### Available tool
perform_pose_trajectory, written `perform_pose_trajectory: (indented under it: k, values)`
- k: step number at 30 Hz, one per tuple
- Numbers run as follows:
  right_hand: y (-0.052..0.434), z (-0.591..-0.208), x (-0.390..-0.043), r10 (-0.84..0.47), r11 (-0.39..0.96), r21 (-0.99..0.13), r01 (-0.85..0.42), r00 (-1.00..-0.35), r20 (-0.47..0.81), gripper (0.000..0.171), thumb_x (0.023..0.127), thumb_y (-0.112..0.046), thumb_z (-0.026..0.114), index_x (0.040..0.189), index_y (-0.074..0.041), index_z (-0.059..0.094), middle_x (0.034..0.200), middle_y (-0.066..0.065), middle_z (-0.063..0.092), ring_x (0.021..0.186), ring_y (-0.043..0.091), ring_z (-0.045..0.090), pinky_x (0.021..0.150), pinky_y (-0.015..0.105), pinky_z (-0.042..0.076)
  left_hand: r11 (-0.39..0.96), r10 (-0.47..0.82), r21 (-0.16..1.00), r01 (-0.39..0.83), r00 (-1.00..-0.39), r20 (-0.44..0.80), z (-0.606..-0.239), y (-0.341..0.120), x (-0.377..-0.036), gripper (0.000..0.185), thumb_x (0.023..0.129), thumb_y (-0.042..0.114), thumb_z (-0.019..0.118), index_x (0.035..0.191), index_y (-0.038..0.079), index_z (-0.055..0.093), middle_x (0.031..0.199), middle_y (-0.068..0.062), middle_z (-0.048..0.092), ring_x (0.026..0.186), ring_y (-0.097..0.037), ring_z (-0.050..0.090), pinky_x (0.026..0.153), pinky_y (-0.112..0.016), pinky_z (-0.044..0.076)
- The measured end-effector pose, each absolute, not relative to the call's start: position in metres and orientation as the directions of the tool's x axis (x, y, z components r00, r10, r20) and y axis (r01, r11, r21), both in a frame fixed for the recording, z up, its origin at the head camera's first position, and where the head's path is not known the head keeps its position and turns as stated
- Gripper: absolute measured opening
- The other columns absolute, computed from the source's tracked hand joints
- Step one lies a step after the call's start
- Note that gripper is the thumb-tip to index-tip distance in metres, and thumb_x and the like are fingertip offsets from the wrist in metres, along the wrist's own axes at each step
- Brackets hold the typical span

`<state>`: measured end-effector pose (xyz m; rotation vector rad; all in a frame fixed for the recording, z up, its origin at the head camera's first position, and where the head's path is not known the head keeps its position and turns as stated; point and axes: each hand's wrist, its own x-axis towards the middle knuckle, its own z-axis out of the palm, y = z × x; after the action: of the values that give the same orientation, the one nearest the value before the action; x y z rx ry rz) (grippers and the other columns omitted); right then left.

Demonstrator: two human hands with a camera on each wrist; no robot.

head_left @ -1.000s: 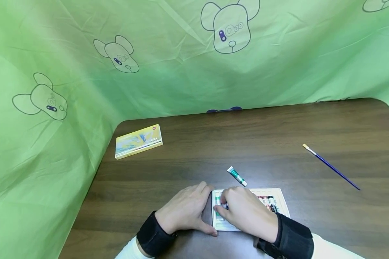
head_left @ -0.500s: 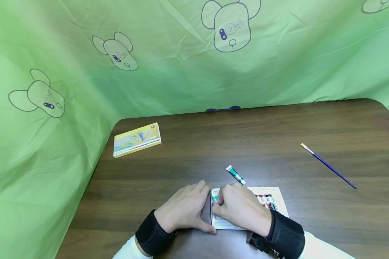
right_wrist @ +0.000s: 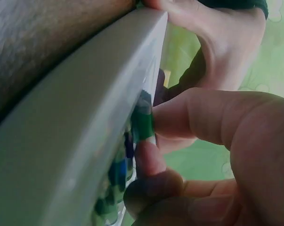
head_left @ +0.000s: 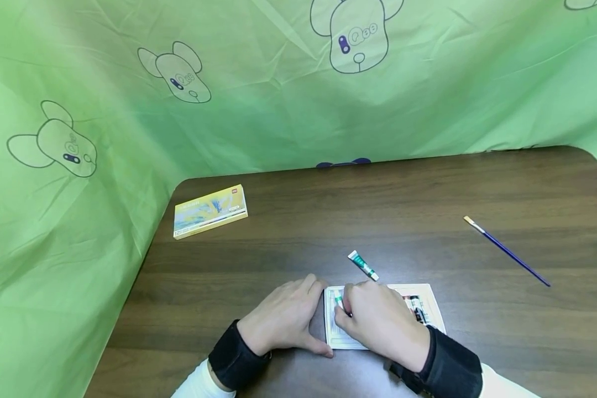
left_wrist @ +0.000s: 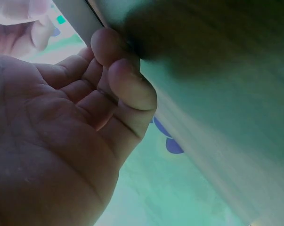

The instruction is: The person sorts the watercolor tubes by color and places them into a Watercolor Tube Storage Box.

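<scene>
A white plastic tray (head_left: pixel 335 340) of paint tubes lies on the table. My left hand (head_left: pixel 283 318) rests against its left side, thumb by the near corner and fingers by the far one. In the left wrist view the loosely bent fingertips (left_wrist: pixel 132 87) are right at the tray's edge. Over the tray, my right hand (head_left: pixel 380 315) pinches a green-banded paint tube (right_wrist: pixel 142 123) between thumb and finger. More tubes (right_wrist: pixel 116 176) lie in the tray, partly hidden by that hand. Just beyond the tray is a loose green paint tube (head_left: pixel 363 265).
A yellow and blue box (head_left: pixel 210 212) lies at the back left of the wooden table (head_left: pixel 298 221). Off to the right is a blue-handled paintbrush (head_left: pixel 507 251). A green curtain (head_left: pixel 258 110) hangs along the left and far edges.
My right hand first shifted slightly left over the tray, then back right with the green-banded tube, which now slants. The left hand has kept its place at the tray.
</scene>
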<state>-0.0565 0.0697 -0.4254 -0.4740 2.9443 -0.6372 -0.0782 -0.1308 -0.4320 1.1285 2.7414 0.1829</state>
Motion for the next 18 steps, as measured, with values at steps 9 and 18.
perform_pose_trajectory:
  k: [9,18]
  values:
    - [0.067,-0.429,-0.049,-0.334,0.896,-0.264,-0.357,-0.934,0.128,0.036,0.086,-0.030,0.084,0.069,-0.019,0.054,0.060,-0.008,0.051,0.050,0.011,0.047,0.043,0.031,0.033,0.715,0.698,0.198,0.671,-0.703,-0.137,-0.432,-0.131,-0.079,0.095,0.067,0.073,0.087,0.134,0.012,0.058,0.104,0.005,0.057,0.085,-0.005,0.049,0.082,-0.024,0.051]
    - [0.078,-0.428,-0.047,-0.428,0.873,-0.178,-0.454,-0.888,0.170,0.039,0.078,-0.036,0.092,0.110,-0.019,0.078,0.082,-0.008,0.057,0.058,0.008,0.052,0.045,0.026,0.036,0.718,0.696,0.208,0.665,-0.699,-0.165,-0.431,-0.130,-0.081,0.096,0.069,0.073,0.087,0.137,0.012,0.057,0.107,0.005,0.057,0.087,-0.005,0.050,0.084,-0.023,0.051]
